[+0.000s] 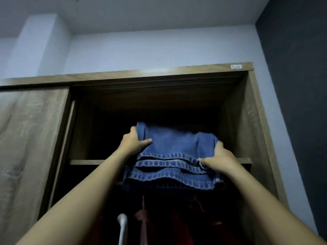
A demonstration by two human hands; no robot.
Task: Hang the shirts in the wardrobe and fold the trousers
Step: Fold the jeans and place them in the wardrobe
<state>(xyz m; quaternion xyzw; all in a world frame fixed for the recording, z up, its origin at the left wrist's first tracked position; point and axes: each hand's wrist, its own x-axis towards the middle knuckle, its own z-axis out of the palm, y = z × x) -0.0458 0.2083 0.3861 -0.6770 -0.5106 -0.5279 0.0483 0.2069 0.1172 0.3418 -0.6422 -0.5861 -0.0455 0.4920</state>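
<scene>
**Folded trousers held at the lip of the upper shelf**

The left hand (136, 141) grips the left end of the folded trousers (173, 147), thumb laid across the top of the denim and fingers tucked out of sight beneath. The right hand (218, 156) clasps the right near corner, its thumb pressed onto the stacked hems. Both arms reach up and away from the person.

The blue bundle spans the gap between the two hands, so its long axis runs left to right, parallel to the front edge of the shelf (85, 162). The far part looks to sit above the shelf board, while the near hems sag down in front of the lip. The left hand is farther in and higher. The right is nearer, level with the shelf edge.

The coming move is probably a push straight away, into the dark recess. The drooping near layers would need lifting over the lip so that they do not catch or unfold.

Around this stands the open wardrobe (159, 73), its sliding door (31, 138) drawn to the left. Below the shelf hang red garments (177, 225) and a white hanger (122, 221). Whether they are shirts is too dark to tell.
</scene>
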